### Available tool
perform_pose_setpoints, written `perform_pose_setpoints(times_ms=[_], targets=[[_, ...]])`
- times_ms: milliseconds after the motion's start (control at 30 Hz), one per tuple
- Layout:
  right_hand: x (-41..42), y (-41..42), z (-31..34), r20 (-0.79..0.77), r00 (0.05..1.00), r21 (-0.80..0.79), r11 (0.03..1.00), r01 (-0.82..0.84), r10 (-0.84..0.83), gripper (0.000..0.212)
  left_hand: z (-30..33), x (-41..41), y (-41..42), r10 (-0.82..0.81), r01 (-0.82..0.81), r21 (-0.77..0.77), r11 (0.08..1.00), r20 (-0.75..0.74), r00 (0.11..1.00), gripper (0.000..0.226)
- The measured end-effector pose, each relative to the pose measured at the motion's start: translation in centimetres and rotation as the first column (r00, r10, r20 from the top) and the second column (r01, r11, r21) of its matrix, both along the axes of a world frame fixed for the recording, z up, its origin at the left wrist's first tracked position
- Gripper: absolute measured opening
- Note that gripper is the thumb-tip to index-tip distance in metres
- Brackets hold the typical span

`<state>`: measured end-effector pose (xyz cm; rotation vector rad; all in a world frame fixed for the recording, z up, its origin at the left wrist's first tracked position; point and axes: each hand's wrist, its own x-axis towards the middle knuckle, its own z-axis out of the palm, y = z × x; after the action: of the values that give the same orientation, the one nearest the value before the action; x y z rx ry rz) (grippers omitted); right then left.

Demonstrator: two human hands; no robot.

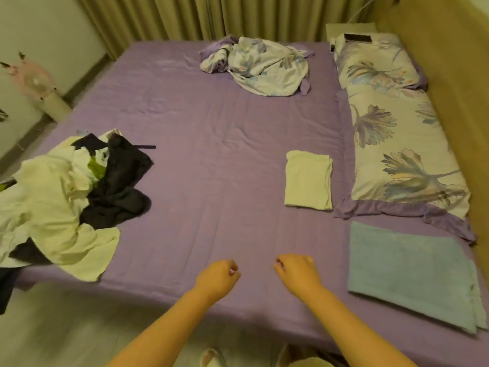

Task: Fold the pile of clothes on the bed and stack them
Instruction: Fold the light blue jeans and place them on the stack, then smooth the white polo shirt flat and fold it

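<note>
Loosely curled left hand [217,277] and right hand [296,271] (both empty), rumpled clothes pile [66,197], smooth purple sheet [211,160]

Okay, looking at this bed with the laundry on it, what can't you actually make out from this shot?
Head view only:
- Pile of clothes: its left part is cut off by the frame edge; garment count unclear.
- Dark object on the pillow: too small to identify.
- Left hand, right hand: fingers curled away, palms hidden.
</note>
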<state>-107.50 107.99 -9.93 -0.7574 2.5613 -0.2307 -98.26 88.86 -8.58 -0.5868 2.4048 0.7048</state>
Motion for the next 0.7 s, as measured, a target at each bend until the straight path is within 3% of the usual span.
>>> perform_pose_setpoints(times_ms=[367,700], targets=[[13.5,-16.8,2.5,0.024,0.974,-0.004,0.974,-0.226,0.226,0.030,1.0,17.1,-11.7,0.328,-0.328,0.018,0.945,-0.068,0.942,0.027],[18.0,-26.6,4.3,0.076,0.936,0.004,0.939,-0.345,0.344,0.029,1.4,23.7,-19.7,0.515,-0.514,0.029,0.857,-0.089,0.853,0.025]])
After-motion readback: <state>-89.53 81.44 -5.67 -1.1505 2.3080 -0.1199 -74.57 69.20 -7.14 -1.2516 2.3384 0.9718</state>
